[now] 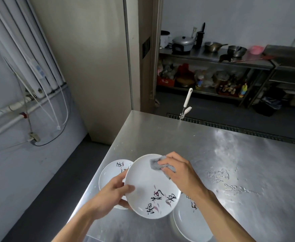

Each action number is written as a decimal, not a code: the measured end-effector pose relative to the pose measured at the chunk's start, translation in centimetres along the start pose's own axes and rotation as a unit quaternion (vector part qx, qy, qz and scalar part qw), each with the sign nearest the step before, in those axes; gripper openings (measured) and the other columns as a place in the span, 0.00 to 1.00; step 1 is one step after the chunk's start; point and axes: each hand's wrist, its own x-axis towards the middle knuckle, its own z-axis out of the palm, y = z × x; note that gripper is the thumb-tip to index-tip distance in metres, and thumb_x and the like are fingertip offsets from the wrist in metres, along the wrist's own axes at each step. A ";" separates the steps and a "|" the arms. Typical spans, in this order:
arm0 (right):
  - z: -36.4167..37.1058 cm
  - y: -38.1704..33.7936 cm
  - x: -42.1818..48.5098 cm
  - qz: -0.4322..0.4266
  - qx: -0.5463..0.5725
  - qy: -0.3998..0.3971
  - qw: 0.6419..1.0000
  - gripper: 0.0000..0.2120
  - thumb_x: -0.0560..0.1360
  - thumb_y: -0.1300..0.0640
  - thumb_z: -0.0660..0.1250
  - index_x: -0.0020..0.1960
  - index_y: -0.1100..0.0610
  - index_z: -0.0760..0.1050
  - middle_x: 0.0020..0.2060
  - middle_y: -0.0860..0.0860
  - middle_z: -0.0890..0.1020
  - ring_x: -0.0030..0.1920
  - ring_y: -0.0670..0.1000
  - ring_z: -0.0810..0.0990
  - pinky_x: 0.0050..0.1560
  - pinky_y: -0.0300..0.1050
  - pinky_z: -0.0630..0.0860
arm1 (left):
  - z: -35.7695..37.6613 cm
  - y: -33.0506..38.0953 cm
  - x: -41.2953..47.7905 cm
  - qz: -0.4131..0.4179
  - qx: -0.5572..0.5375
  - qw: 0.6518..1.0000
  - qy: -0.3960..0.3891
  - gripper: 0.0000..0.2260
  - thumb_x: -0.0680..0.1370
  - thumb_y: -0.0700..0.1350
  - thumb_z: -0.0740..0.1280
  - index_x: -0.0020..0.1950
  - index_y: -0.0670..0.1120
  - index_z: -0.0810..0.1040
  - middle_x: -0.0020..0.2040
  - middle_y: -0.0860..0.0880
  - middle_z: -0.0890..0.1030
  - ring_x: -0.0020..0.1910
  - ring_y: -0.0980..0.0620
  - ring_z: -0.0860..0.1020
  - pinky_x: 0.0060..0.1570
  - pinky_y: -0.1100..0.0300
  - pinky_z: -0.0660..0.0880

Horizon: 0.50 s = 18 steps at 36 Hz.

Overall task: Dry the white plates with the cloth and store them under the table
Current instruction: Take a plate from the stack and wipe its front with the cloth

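- Progress, read from the grips outward: I'd say the drying step is in full swing and nothing is put away yet.
- The right grip (178, 170) is bunched on the grey cloth (156, 164), with the fingers bent over it. It presses the cloth flat onto the far-right part of the held plate (148, 186).
- The left grip (108, 196) is clamped on that plate's near-left rim, thumb on the top face and fingers curled underneath.
- The held plate is up off the surface (230, 154), face up and tipped a bit toward the camera.
- Pose-wise, both forearms come in from the bottom edge and meet at the plate. The right grip is palm-down over the plate, and the left palm is turned inward to steady the rim.
- A second plate (111, 170) lies on the surface just behind the left grip, partly hidden by it and by the held plate.
- A third plate (188, 222) sits on the surface beneath the right forearm, near the bottom of the view.
- I can't tell if either of those is dried already, or if either is a stack.
- Water patches (230, 182) are smeared across the surface to the right, well away from the plates.
- Still to do, by my guess: finish wiping this one, sort out the other two, and stash all of them below. The space under the surface is out of view, so I can't say whether anything is stored there.
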 end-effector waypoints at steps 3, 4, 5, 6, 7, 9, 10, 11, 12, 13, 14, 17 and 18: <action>0.3 -0.9 0.3 -0.039 -0.016 -0.005 0.999 0.12 0.78 0.63 0.71 0.56 0.49 0.83 0.52 0.41 0.75 0.50 0.45 0.78 0.51 0.41 0.76 | 0.3 -0.1 0.1 -0.013 0.001 1.000 -0.001 0.23 0.78 0.44 0.66 0.69 0.66 0.77 0.62 0.47 0.84 0.60 0.42 0.84 0.48 0.43 0.83; 0.3 -1.1 0.5 -0.047 -0.024 -0.007 0.999 0.12 0.78 0.62 0.71 0.57 0.48 0.83 0.52 0.41 0.75 0.50 0.45 0.78 0.50 0.41 0.76 | 0.3 -0.3 0.2 -0.014 -0.006 1.000 -0.002 0.23 0.78 0.44 0.66 0.70 0.65 0.76 0.62 0.45 0.84 0.59 0.41 0.84 0.46 0.45 0.82; 0.2 -1.3 0.6 -0.047 -0.026 -0.012 0.999 0.12 0.78 0.61 0.71 0.56 0.46 0.83 0.53 0.41 0.75 0.49 0.45 0.78 0.50 0.41 0.76 | 0.1 -0.5 0.1 -0.015 -0.014 1.000 -0.002 0.23 0.78 0.43 0.67 0.71 0.63 0.76 0.63 0.44 0.84 0.59 0.40 0.84 0.44 0.47 0.82; 0.0 -1.2 0.6 -0.039 -0.022 -0.019 0.999 0.11 0.78 0.60 0.70 0.56 0.46 0.83 0.53 0.40 0.75 0.50 0.45 0.79 0.50 0.42 0.76 | -0.2 -0.6 0.1 -0.015 -0.022 1.000 0.002 0.23 0.79 0.43 0.67 0.72 0.61 0.76 0.63 0.43 0.84 0.59 0.39 0.84 0.43 0.47 0.82; -0.3 -1.0 0.5 -0.029 -0.017 -0.024 0.999 0.11 0.79 0.59 0.70 0.57 0.45 0.83 0.54 0.39 0.76 0.51 0.45 0.79 0.51 0.43 0.76 | -0.6 -0.7 0.0 -0.014 -0.030 0.999 0.009 0.22 0.79 0.43 0.67 0.72 0.60 0.77 0.63 0.42 0.83 0.59 0.38 0.84 0.43 0.46 0.82; -0.9 -0.2 -0.1 -0.007 -0.017 -0.028 0.999 0.11 0.79 0.59 0.70 0.58 0.47 0.84 0.55 0.40 0.77 0.54 0.45 0.79 0.54 0.45 0.77 | -1.5 -0.9 -0.2 -0.010 -0.043 0.999 0.024 0.22 0.79 0.43 0.68 0.72 0.59 0.77 0.63 0.42 0.84 0.59 0.37 0.84 0.45 0.43 0.83; -1.1 0.2 -0.4 0.002 -0.018 -0.030 0.999 0.11 0.79 0.60 0.70 0.58 0.48 0.84 0.55 0.42 0.77 0.55 0.44 0.79 0.56 0.47 0.77 | -1.9 -0.9 -0.3 -0.005 -0.044 0.999 0.027 0.22 0.79 0.43 0.67 0.72 0.59 0.77 0.63 0.42 0.84 0.60 0.37 0.84 0.46 0.41 0.84; -1.2 0.3 -0.6 0.008 -0.018 -0.033 0.999 0.11 0.79 0.60 0.70 0.59 0.49 0.84 0.55 0.43 0.78 0.55 0.44 0.79 0.56 0.47 0.77 | -1.9 -0.8 -0.4 -0.001 -0.038 0.999 0.026 0.22 0.79 0.43 0.67 0.72 0.60 0.76 0.63 0.42 0.84 0.60 0.37 0.84 0.46 0.40 0.84; -1.1 0.0 -0.6 0.007 -0.017 -0.036 0.999 0.11 0.79 0.60 0.70 0.58 0.50 0.84 0.56 0.43 0.78 0.55 0.44 0.79 0.57 0.47 0.76 | -1.7 -0.7 -0.4 0.004 -0.022 1.000 0.018 0.23 0.79 0.43 0.66 0.72 0.61 0.76 0.63 0.43 0.84 0.60 0.38 0.84 0.47 0.39 0.84; -0.8 -0.5 -0.4 -0.002 -0.017 -0.036 0.999 0.11 0.79 0.60 0.70 0.58 0.49 0.84 0.56 0.42 0.78 0.55 0.43 0.79 0.57 0.45 0.76 | -1.3 -0.6 -0.4 0.006 -0.001 1.000 0.006 0.23 0.79 0.43 0.66 0.72 0.61 0.76 0.62 0.43 0.84 0.60 0.38 0.84 0.48 0.38 0.83; -0.4 -1.1 -0.1 -0.016 -0.017 -0.035 0.999 0.10 0.79 0.59 0.70 0.57 0.49 0.84 0.56 0.42 0.78 0.54 0.43 0.79 0.56 0.43 0.76 | -0.6 -0.5 -0.2 0.004 0.016 1.000 -0.007 0.23 0.79 0.43 0.66 0.72 0.61 0.76 0.62 0.43 0.84 0.60 0.37 0.83 0.48 0.38 0.82; 0.5 -2.6 0.7 -0.068 -0.028 -0.030 0.997 0.09 0.79 0.58 0.70 0.56 0.47 0.84 0.57 0.40 0.77 0.53 0.42 0.79 0.53 0.36 0.74 | 0.8 -0.6 0.0 -0.002 0.017 1.000 -0.026 0.24 0.79 0.42 0.65 0.73 0.60 0.75 0.63 0.41 0.83 0.61 0.35 0.82 0.47 0.39 0.79; 0.4 -2.5 0.8 -0.067 -0.030 -0.027 0.997 0.10 0.79 0.58 0.70 0.56 0.47 0.83 0.57 0.40 0.77 0.53 0.42 0.79 0.53 0.36 0.75 | 0.8 -0.6 -0.1 -0.001 0.004 1.000 -0.016 0.23 0.78 0.43 0.66 0.72 0.60 0.76 0.63 0.41 0.83 0.60 0.34 0.82 0.46 0.40 0.78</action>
